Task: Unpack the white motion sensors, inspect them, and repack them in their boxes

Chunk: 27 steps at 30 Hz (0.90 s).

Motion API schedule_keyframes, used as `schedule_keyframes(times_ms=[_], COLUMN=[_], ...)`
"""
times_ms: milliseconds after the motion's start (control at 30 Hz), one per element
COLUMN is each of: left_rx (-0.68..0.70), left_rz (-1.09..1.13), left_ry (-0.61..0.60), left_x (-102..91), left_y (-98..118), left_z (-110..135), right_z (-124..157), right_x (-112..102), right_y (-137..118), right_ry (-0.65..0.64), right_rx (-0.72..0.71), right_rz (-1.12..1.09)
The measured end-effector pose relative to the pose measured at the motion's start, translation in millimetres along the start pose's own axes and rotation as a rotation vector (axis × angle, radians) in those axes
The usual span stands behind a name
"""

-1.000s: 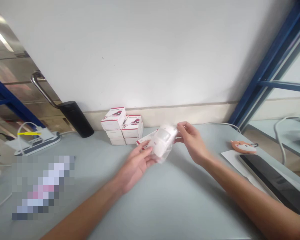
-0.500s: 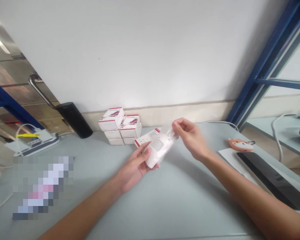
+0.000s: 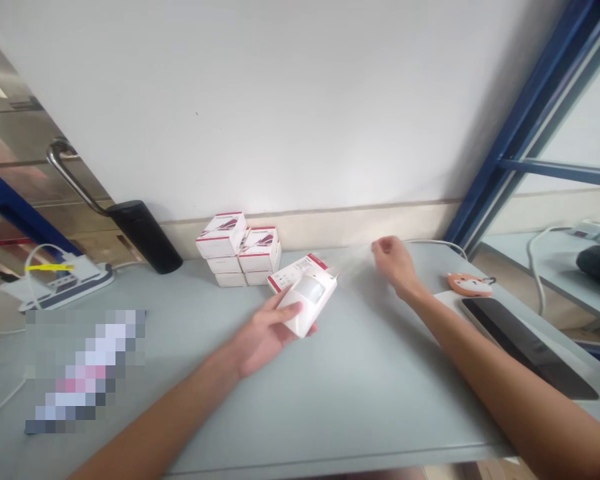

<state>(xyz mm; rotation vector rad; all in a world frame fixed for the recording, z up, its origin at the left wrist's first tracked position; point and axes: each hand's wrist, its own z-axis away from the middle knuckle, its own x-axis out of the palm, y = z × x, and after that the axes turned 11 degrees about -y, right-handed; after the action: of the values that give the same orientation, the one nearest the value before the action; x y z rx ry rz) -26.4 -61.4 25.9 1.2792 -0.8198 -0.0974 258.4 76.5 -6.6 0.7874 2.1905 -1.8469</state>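
My left hand (image 3: 263, 333) grips a small white plastic device (image 3: 307, 304) with a rounded lens window, held just above the grey table (image 3: 360, 400). Behind the device lies an open white-and-red box (image 3: 290, 272). My right hand (image 3: 394, 265) is off to the right near the wall, its fingers pinched on a thin clear plastic bag (image 3: 357, 257) that is blurred and barely visible. A stack of several white-and-red boxes (image 3: 237, 250) stands against the wall to the left of the device.
A black cylinder (image 3: 140, 235) leans at the wall, with a power strip (image 3: 63, 285) and cables at far left. A fox-shaped orange item (image 3: 469, 285), white paper and a dark tablet (image 3: 525, 347) lie at right. A blue metal frame (image 3: 520, 127) rises at right.
My right hand has pulled the clear bag off the white device and moved away to the right. The left hand now holds the bare device, a little lower.
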Motion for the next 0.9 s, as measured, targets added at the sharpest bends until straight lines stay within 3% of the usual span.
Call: schedule_keyframes(times_ms=[100, 167, 233, 300, 367, 400, 500, 633, 733, 900], left_rx=[0.016, 0.020, 0.020, 0.029, 0.044, 0.051, 0.073, 0.078, 0.056, -0.056], left_rz=[0.054, 0.072, 0.093, 0.113, 0.122, 0.120, 0.110, 0.091, 0.052, 0.029], left_ry=[0.032, 0.038, 0.031, 0.033, 0.047, 0.060, 0.099, 0.131, 0.121, -0.054], left_x=[1.3, 3.5, 6.4, 9.0, 10.4, 10.6, 9.8, 8.9, 7.5, 3.4], left_y=[3, 4, 4, 4, 4, 4, 4, 2, 1, 3], left_z=[1, -1, -3, -6, -8, -8, -7, -4, -4, -3], right_z=[9, 18, 31, 48, 65, 73, 89, 89, 81, 54], right_x=[10, 13, 13, 14, 16, 18, 26, 33, 33, 18], right_y=[5, -5, -24, -45, -64, -71, -80, -74, -69, -62], right_ry=[-0.038, 0.067, 0.087, -0.118, -0.561, -0.722, -0.872, -0.850, -0.769, -0.444], right_rx=[-0.034, -0.162, -0.317, -0.405, -0.336, -0.282, -0.139, -0.015, -0.047, 0.019], right_rz=[0.162, 0.218, 0.183, -0.001, -0.239, -0.337, -0.519, -0.592, -0.555, -0.648])
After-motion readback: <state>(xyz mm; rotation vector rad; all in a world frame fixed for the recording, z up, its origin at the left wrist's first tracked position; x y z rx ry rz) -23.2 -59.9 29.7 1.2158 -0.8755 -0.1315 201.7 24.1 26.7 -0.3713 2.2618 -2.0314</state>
